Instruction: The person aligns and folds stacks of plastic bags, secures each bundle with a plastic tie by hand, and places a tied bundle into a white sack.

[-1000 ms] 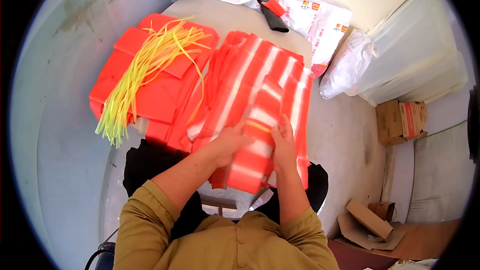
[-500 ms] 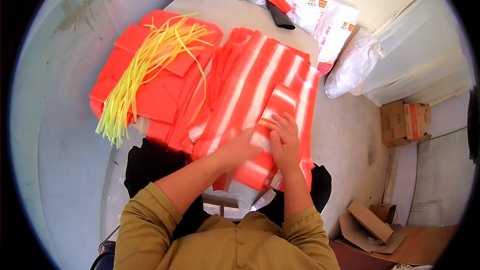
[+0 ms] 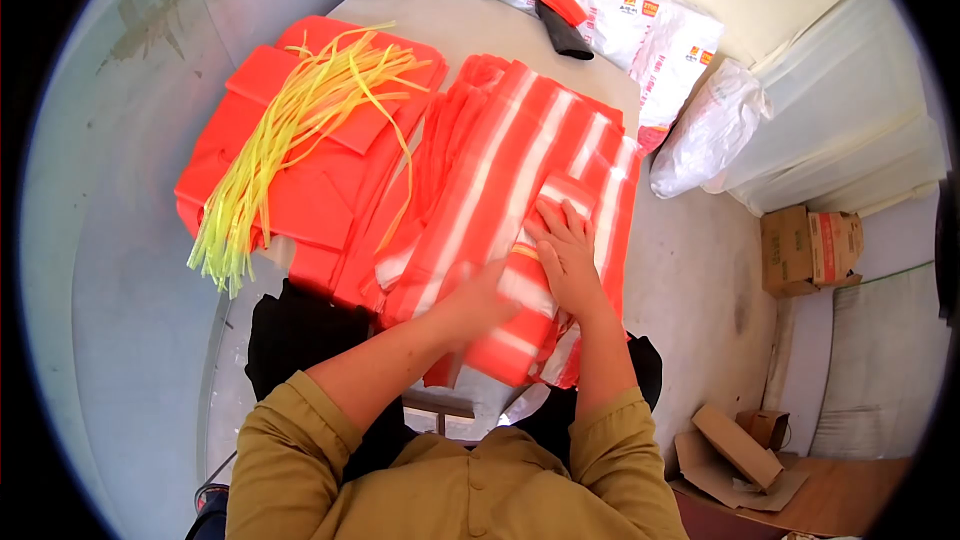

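Note:
A red-and-white striped stack of thin, plastic-looking sheets or bags [image 3: 485,175] lies before me. On its near right part rests a folded striped bundle [image 3: 512,335], with a narrow yellow band [image 3: 524,251] across its middle. My right hand [image 3: 566,258] lies on the bundle's right side, fingers stretched out just beyond the band. My left hand [image 3: 472,306] is at the bundle's left edge, smeared by motion, so its fingers do not read clearly. Yellow plastic strips [image 3: 290,140] lie fanned over a folded red pile [image 3: 225,155] to the left.
White printed sacks [image 3: 640,30] line the table's far edge, near a black object with a red band [image 3: 562,25]. A white plastic sack [image 3: 710,130] is at the right. Cardboard boxes [image 3: 790,250] and flattened cardboard [image 3: 735,460] are farther right.
My right hand has shifted slightly up along the bundle, with its fingers flatter and more spread. The left hand has moved a little left and down, still blurred.

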The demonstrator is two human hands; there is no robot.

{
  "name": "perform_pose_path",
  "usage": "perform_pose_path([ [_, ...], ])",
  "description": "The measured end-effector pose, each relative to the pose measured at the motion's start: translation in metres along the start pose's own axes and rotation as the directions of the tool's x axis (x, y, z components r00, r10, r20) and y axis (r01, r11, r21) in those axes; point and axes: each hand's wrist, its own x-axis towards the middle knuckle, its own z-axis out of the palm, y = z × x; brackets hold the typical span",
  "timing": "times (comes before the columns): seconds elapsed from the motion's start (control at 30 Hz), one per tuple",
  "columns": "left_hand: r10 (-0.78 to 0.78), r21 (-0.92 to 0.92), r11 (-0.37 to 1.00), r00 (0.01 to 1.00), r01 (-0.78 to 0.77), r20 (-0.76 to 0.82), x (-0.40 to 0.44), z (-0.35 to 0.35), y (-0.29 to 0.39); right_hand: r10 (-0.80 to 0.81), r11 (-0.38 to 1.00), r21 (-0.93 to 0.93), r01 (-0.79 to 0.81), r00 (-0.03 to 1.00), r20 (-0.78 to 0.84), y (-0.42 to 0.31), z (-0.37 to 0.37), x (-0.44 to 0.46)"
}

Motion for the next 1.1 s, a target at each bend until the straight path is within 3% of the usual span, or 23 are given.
perform_pose_path([
  [0.07, 0.007, 0.062, 0.998, 1.0, -0.005, -0.021, 0.001, 0.0, 0.0, -0.002, 1.0, -0.02, 0.003, 1.0, 0.017, 0.007, 0.002, 0.01],
  [0.13, -0.095, 0.076, 0.993, 0.995, 0.096, -0.012, -0.012, -0.001, 0.028, -0.014, 1.0, -0.012, 0.014, 1.0, 0.015, 0.015, 0.0, 0.016],
  [0.17, -0.146, 0.086, 0.986, 0.989, 0.146, -0.005, -0.017, -0.001, 0.04, 0.139, 0.922, 0.375, -0.095, 0.986, -0.092, 0.01, -0.003, 0.018],
  [0.2, -0.162, 0.05, 0.986, 0.987, 0.162, 0.009, -0.018, 0.0, 0.043, 0.314, 0.692, 0.71, -0.13, 0.94, -0.134, -0.001, -0.006, 0.02],
  [0.27, -0.188, -0.023, 0.982, 0.982, 0.189, 0.035, -0.02, -0.001, 0.045, 0.535, 0.396, 0.912, -0.104, 0.833, -0.137, -0.003, -0.008, 0.015],
  [0.37, -0.117, -0.231, 0.965, 0.992, 0.127, 0.055, -0.006, 0.001, 0.019, 0.688, 0.507, 0.843, -0.18, 0.674, -0.269, 0.011, -0.001, -0.036],
  [0.43, -0.096, -0.336, 0.935, 0.993, 0.115, 0.072, -0.017, 0.009, 0.033, 0.754, 0.369, 0.878, -0.305, 0.65, -0.091, -0.02, 0.001, -0.071],
  [0.47, -0.09, -0.387, 0.915, 0.993, 0.114, 0.08, -0.022, 0.013, 0.039, 0.627, 0.473, 0.838, -0.272, 0.772, -0.104, -0.006, 0.024, -0.108],
  [0.53, -0.085, -0.353, 0.93, 0.995, 0.1, 0.057, -0.026, 0.024, 0.036, 0.539, 0.38, 0.897, -0.224, 0.842, -0.018, -0.012, 0.038, -0.139],
  [0.57, -0.084, -0.329, 0.939, 0.995, 0.095, 0.048, -0.029, 0.029, 0.033, 0.571, 0.175, 0.963, -0.207, 0.818, 0.072, -0.046, 0.026, -0.14],
  [0.6, -0.064, -0.19, 0.979, 0.997, 0.07, 0.037, -0.032, 0.032, 0.03, 0.58, -0.038, 0.985, -0.171, 0.799, 0.161, -0.065, 0.017, -0.143],
  [0.7, -0.029, -0.032, 0.999, 0.999, 0.03, 0.043, -0.042, 0.051, 0.014, 0.496, -0.145, 0.963, -0.227, 0.826, 0.269, -0.06, 0.011, -0.166],
  [0.73, -0.027, -0.039, 0.999, 0.999, 0.028, 0.033, -0.053, 0.062, 0.02, 0.525, -0.144, 0.951, -0.275, 0.793, 0.309, -0.062, 0.006, -0.172],
  [0.83, -0.035, 0.226, 0.974, 0.997, 0.019, 0.066, -0.063, 0.082, 0.013, 0.551, -0.119, 0.927, -0.356, 0.753, 0.361, -0.063, -0.017, -0.195],
  [0.87, -0.053, 0.178, 0.983, 0.994, 0.035, 0.097, -0.066, 0.087, 0.012, 0.528, -0.099, 0.944, -0.315, 0.788, 0.318, -0.059, -0.024, -0.205],
  [0.97, -0.101, 0.034, 0.995, 0.981, 0.097, 0.166, -0.073, 0.094, 0.012, 0.378, -0.251, 0.953, -0.172, 0.889, 0.26, -0.02, -0.044, -0.236],
  [1.0, -0.066, 0.018, 0.998, 0.986, 0.064, 0.153, -0.075, 0.099, 0.003, 0.401, -0.255, 0.959, -0.124, 0.889, 0.221, -0.024, -0.07, -0.241],
  [1.07, -0.122, 0.065, 0.992, 0.959, 0.109, 0.255, -0.077, 0.102, -0.011, 0.407, -0.163, 0.985, 0.051, 0.913, 0.02, -0.011, -0.109, -0.263],
  [1.1, -0.154, 0.092, 0.987, 0.94, 0.132, 0.304, -0.078, 0.101, -0.02, 0.496, -0.133, 0.985, 0.109, 0.868, -0.029, -0.003, -0.126, -0.28],
])
